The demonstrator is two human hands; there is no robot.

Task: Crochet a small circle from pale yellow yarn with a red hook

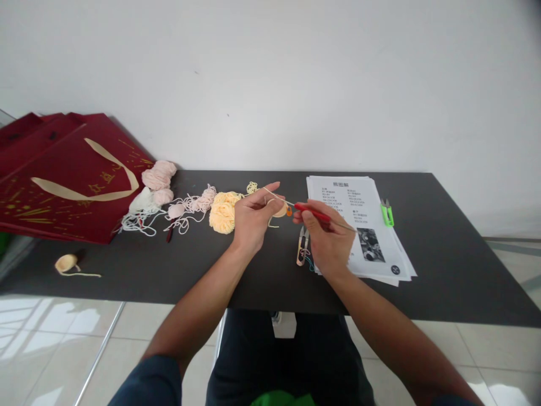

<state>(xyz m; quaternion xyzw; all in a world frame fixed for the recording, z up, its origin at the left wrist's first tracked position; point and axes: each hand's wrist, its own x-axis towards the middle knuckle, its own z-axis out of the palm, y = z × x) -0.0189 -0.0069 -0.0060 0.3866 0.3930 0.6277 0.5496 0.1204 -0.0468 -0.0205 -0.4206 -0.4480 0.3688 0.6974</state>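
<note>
My right hand (332, 234) is closed round the red grip of a crochet hook (313, 212), whose thin metal shaft points left. Pale yarn runs from the hook's tip over the fingers of my left hand (255, 217). Those left fingers pinch a small cream crochet piece (279, 208), partly hidden behind them. An orange stitch marker (289, 211) hangs at the piece's right edge, and a short yarn tail dangles below. Just left of my left hand lies a yellow yarn ball (222, 213). Thread snips (302, 246) with a pale handle lie beside my right hand.
Printed sheets (338, 189) lie under and beyond my right hand, with green snips (386, 214) on their right edge. Pink yarn (158, 176) and white yarn (143, 206) lie near a dark red gift bag (71, 180). A small cream crochet cup (66, 263) sits at the table's left.
</note>
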